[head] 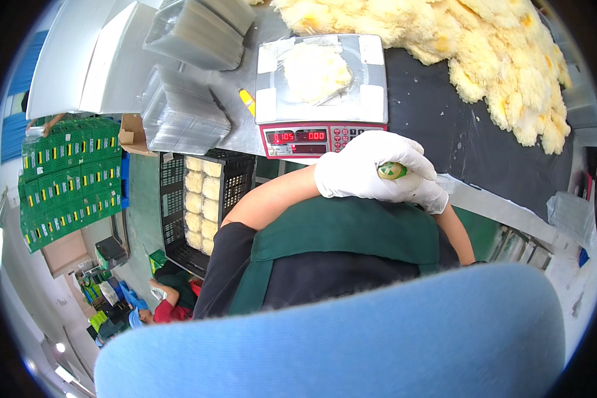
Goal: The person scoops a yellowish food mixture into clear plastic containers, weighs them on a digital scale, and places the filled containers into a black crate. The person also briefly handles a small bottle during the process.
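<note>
My left hand (360, 166), in a white glove, is in front of my apron. Its fingers are curled around a small green-and-gold object (392, 171) whose round end faces up. Against it lies my right hand (430, 195), gloved too and largely hidden, so its grip cannot be made out. Just beyond both hands stands a red digital scale (323, 141) with a lit display. On its metal pan rests a pale, frilly clump (316, 72), apparently dried white fungus, on clear plastic. An orange-yellow cutter (248, 102) lies left of the scale.
A large heap of pale yellow clumps (507, 74) covers the table's far right. Nested clear plastic boxes (184, 114) stand at left. Below them, a black crate (229, 184) contains filled packs (202, 199). Green crates (72, 174) are stacked farther off; a co-worker (171, 306) is at lower left.
</note>
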Demonstrator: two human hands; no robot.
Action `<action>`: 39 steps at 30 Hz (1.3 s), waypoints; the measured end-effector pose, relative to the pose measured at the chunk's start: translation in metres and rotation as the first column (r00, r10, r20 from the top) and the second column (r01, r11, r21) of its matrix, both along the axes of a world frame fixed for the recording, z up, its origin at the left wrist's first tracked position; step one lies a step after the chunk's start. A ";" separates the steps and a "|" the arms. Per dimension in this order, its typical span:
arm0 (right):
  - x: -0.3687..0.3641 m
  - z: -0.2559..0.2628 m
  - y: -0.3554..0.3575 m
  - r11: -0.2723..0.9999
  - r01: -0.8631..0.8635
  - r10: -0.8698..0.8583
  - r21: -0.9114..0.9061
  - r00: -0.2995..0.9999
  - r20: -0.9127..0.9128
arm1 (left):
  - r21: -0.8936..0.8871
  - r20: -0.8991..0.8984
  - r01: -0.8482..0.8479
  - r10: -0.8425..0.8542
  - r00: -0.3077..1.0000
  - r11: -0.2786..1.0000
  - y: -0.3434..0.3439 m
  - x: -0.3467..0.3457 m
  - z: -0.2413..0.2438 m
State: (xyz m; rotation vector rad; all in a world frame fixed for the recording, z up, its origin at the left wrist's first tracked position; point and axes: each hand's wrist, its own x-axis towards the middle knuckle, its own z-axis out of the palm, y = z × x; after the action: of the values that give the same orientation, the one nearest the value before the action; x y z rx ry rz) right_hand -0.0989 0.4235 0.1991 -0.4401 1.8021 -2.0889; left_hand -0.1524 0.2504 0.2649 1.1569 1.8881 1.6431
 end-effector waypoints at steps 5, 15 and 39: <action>-0.017 0.001 -0.014 0.960 0.068 0.036 0.272 0.932 -0.360 | 0.189 -0.255 -0.443 0.480 0.839 0.876 -0.005 0.012 -0.023; -0.067 0.029 -0.054 0.870 0.088 -0.080 0.485 0.996 -0.037 | 0.422 0.188 -0.806 0.830 0.526 0.415 -0.086 -0.034 0.036; -0.123 -0.008 -0.048 0.864 0.191 -0.180 0.466 0.981 -0.068 | 0.461 0.706 -0.845 0.466 0.534 0.270 -0.171 -0.024 -0.054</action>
State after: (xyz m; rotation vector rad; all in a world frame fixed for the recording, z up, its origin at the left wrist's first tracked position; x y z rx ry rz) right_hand -0.2221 0.3754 0.1911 -0.1598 2.3542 -1.6643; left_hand -0.1762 0.0799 0.2109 -0.0746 1.3697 3.1144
